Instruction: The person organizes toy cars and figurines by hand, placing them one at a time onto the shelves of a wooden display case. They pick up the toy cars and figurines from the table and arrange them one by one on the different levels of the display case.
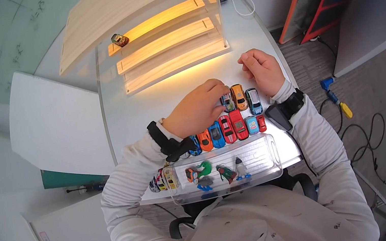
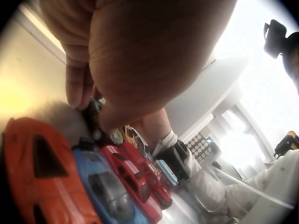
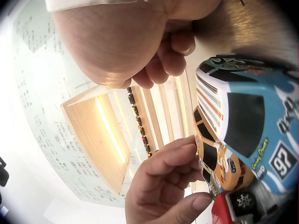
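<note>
A small dark toy car (image 1: 226,100) is pinched by the left hand (image 1: 199,109) at the table rows — right hand (image 1: 262,71) rests loosely curled, nothing held. One car (image 1: 119,40) shelved in the display rack (image 1: 174,41) — approx. a dozen left.

Left hand (image 1: 200,109) lies knuckles-up, fingertips pinched together — right hand (image 1: 261,70) rests loosely curled.

Bright; warm shelf (image 1: 164,43) glow, fisheye vignette, wrist close-ups blurred.
</note>
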Tool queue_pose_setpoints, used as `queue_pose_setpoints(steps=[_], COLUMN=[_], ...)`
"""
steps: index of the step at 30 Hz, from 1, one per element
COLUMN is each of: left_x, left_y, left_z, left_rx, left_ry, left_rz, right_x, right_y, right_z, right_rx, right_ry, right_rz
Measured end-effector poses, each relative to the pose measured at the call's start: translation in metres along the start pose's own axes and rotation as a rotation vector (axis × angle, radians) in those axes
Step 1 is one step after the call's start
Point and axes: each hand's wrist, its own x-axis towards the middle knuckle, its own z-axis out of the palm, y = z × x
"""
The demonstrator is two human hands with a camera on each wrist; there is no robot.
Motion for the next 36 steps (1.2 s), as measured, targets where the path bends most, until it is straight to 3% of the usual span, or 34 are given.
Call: queue_pose_setpoints(steps=[33,36], left_x=[-0.001,-0.005], left_y=[-0.003,-0.005], left_z=[0.001,-0.01], left_rx=[-0.028,-0.003], left_ry=[-0.042,0.016], left_rz=[-0.044,-0.04], right_x=[0.0,0.001], right_y=[0.0,0.0], right_z=[0.001,0.001], right_rx=[0.026,0.014], right_ry=[0.016,0.011], right_rz=[-0.023,-0.019])
